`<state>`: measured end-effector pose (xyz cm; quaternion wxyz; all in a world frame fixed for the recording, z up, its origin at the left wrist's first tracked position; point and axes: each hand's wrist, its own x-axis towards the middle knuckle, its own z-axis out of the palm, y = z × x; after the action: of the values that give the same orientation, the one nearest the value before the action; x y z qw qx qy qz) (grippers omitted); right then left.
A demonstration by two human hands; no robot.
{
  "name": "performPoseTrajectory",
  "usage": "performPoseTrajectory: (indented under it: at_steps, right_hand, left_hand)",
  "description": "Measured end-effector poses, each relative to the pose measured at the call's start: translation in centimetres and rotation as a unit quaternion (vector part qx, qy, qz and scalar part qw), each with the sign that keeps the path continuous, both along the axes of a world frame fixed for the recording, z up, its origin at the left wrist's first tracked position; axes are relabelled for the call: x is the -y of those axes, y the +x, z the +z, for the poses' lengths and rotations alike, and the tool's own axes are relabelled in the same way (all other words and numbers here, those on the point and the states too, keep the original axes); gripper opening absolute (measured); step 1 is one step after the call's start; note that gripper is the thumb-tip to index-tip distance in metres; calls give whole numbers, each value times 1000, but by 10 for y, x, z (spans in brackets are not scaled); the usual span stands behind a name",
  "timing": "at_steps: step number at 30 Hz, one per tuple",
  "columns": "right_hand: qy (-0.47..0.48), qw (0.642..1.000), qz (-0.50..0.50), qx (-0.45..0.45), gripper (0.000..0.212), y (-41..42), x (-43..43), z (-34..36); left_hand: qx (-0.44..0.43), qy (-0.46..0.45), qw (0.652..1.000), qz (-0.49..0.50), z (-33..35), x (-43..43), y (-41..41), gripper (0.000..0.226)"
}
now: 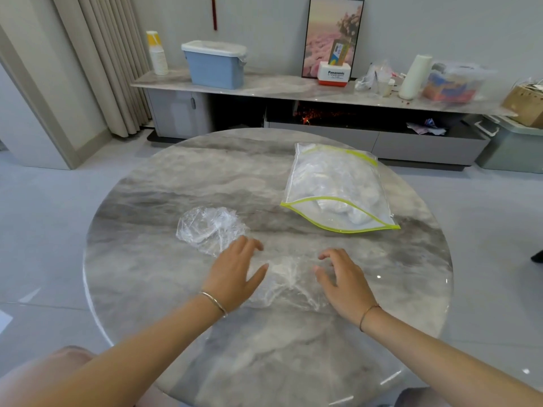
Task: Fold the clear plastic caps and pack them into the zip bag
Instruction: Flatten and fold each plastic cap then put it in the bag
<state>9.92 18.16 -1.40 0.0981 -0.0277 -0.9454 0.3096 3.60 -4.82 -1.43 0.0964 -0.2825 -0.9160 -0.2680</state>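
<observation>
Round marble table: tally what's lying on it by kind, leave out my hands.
Loose clear crumpled plastic caps: 2
Clear zip bag with yellow-green edges, stuffed with caps too bunched to count: 1
Total: 3

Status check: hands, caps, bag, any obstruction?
Left hand and right hand open, either side of a flattened cap. Second cap crumpled, beyond left hand. Zip bag open, part-filled. Nothing between cap and bag.
</observation>
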Motion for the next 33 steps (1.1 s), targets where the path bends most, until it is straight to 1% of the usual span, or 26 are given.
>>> performPoseTrajectory:
  at_steps: [1,2,3,4,6,8,11,12,14,15,17,19,22,24,26,27,29,31,33]
  right_hand:
    - [6,1000,18,-16,25,2,4,1]
    - [14,999,33,-24,31,3,9,1]
    - [24,998,47,-18,38,3,12,1]
    - [36,998,57,5,44,3,15,-3]
    - [83,991,71,79,57,2,16,-10]
    - [142,976,81,145,71,1,13,-20]
    - [174,962,89,191,102,1,9,-30]
    - [181,960,92,195,102,2,8,-32]
    - [202,955,99,193,82,4,8,-35]
    - [207,954,101,189,80,5,9,-35]
    - [215,953,108,187,87,6,10,-35]
    - [210,955,110,178,84,6,8,-32]
    - [187,967,133,111,80,7,8,-18]
    - [162,971,172,45,67,7,10,-12]
    - [187,954,235,-22,51,11,11,-9]
    - [215,937,272,-43,49,13,11,-11]
    - [239,912,334,-14,58,17,12,-13]
    - [232,903,356,56,72,19,12,-11]
    - [234,902,353,82,78,18,12,-10]
  left_hand:
    - [-43,-12,996,-75,0,-3,0,31]
    - [-66,-36,987,-140,-4,-6,-2,34]
    - [-67,-71,978,-183,-10,-10,-2,40]
    - [-54,-111,971,-205,-15,-13,-1,49]
    - [-5,-174,965,-196,-23,-18,1,68]
    - [61,-221,959,-165,-31,-18,3,78]
    - [91,-265,948,-148,-36,-19,3,93]
    - [93,-270,947,-146,-37,-19,3,96]
    - [91,-276,946,-142,-39,-20,4,99]
    - [89,-278,946,-142,-39,-20,4,99]
    - [91,-277,946,-142,-37,-20,6,99]
    - [95,-275,947,-134,-35,-19,7,96]
    - [76,-236,963,-102,-24,-15,4,94]
    - [79,-218,969,-89,-15,-9,0,90]
    - [96,-218,968,-84,-9,-2,-3,93]
    - [98,-220,967,-83,-7,-1,-2,94]
    - [91,-218,968,-85,-5,3,0,92]
    - [70,-211,971,-89,-7,5,2,84]
    - [13,-179,977,-115,-13,6,2,67]
